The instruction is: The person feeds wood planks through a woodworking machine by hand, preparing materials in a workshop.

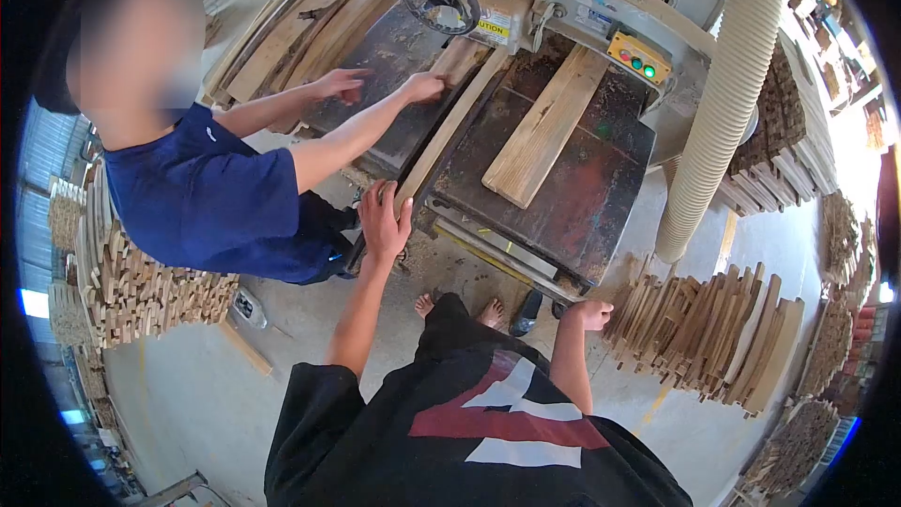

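Observation:
My left hand (pixel 383 222) grips the near end of a long narrow wooden strip (pixel 452 129), which runs along a dark metal fence toward the machine. My right hand (pixel 591 314) is closed beside the near right corner of the machine table (pixel 601 197) and the stacked wood strips (pixel 713 329); what its fingers hold, if anything, is hidden. A wide wooden board (pixel 549 127) lies flat on the table, its far end under the machine head. Across the fence, a co-worker's hand (pixel 422 86) is on a shorter wood piece (pixel 458 61).
A co-worker in a blue shirt (pixel 206 192) stands at the left. A ribbed hose (pixel 723 103) hangs at the right of the table, near a yellow button box (pixel 639 57). A black handwheel (pixel 440 1) sits above. More wood is stacked at the left (pixel 160 272).

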Tool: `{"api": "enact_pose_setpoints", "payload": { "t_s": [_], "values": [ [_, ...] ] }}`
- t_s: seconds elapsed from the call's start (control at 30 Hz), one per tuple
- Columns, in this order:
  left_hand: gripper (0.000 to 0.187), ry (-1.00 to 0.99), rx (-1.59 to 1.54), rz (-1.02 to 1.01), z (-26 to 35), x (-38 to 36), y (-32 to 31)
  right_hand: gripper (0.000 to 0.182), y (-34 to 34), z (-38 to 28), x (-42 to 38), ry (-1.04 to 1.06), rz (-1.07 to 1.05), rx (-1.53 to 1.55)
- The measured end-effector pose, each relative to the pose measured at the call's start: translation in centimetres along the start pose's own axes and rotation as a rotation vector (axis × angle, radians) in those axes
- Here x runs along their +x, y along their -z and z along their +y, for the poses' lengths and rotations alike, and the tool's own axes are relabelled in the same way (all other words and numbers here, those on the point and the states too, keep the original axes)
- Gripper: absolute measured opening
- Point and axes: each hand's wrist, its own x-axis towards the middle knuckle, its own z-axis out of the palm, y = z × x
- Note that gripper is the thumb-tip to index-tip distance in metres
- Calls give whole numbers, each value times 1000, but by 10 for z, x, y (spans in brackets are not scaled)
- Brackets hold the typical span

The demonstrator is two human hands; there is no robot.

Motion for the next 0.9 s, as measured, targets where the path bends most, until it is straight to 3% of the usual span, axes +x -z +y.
{"api": "enact_pose_setpoints", "payload": {
  "t_s": [0.37, 0.47, 0.9],
  "values": [
    [43, 16, 41, -19, 1, 0, 2, 52, -8, 10, 9, 31, 33, 83],
    [43, 0, 33, 8, 1, 1, 0, 60, -3, 2, 1, 21, 33, 51],
    [38, 17, 20, 21, 5, 1, 6, 53, 2, 1, 1, -2, -24, 70]
  ]
}}
